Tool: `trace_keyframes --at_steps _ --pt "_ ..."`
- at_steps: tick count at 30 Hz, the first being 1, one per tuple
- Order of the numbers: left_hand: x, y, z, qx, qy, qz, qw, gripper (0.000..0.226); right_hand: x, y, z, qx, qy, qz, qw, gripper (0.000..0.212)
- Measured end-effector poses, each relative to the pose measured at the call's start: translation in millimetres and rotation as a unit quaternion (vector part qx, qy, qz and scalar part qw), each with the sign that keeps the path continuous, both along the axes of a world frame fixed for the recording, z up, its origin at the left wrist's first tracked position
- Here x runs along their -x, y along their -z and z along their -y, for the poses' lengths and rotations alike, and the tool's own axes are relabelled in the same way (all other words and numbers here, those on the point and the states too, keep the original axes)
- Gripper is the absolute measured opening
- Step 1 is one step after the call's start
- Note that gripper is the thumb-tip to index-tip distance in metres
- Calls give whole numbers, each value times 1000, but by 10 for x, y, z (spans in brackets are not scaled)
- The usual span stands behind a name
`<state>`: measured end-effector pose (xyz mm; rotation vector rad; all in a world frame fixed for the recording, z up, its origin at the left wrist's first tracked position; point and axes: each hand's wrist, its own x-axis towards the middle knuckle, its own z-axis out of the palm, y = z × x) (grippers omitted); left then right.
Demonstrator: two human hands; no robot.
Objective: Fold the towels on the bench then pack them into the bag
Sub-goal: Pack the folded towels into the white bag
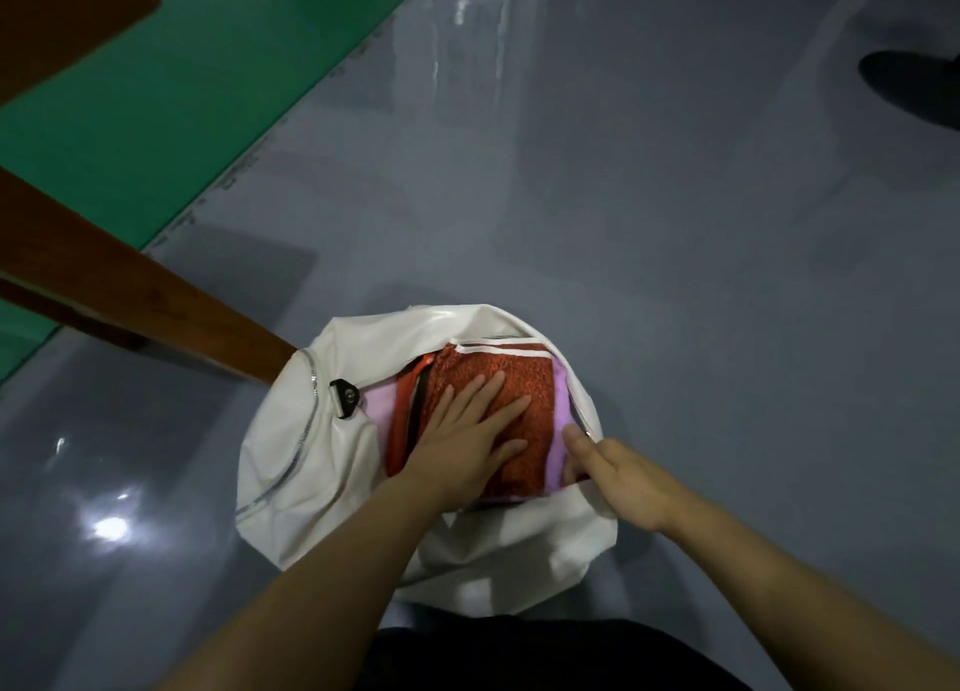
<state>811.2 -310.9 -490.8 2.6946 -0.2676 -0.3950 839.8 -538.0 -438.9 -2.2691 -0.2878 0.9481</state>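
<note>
A white bag (311, 462) stands open on the grey floor below me. Inside it lies a folded red towel (524, 373) with a white stripe, on top of a pink towel (558, 415). My left hand (467, 430) presses flat on the red towel with its fingers spread. At the bag's right rim, my right hand (618, 475) has its thumb over the edge, and its other fingers are hidden behind the opening.
A brown wooden bench (119, 280) runs from the left edge toward the bag. Green flooring (182, 93) lies at the upper left. A dark shoe (914, 85) shows at the right edge. Shiny grey floor (675, 223) surrounds the bag.
</note>
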Motion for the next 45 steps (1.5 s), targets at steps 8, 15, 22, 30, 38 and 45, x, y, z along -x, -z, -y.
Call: trace_keyframes --at_steps 8,15,22,30,38,45 --pt "62 -47 61 64 4 -48 997 61 113 -233 -88 -175 67 18 982 72" --pt "315 -441 -163 287 -113 -145 940 49 35 -151 -255 -195 104 57 974 76" --pt "325 -550 -479 184 -189 -50 963 47 -250 -86 -659 -92 76 188 975 57" --pt "197 -68 -323 197 -281 -53 938 51 -351 217 -967 85 -17 166 982 53" --pt "206 15 -75 294 -242 -97 920 57 -233 252 -911 213 32 255 943 53" --pt "264 -351 -488 102 -298 -154 937 58 -430 320 -1005 72 -98 396 910 45"
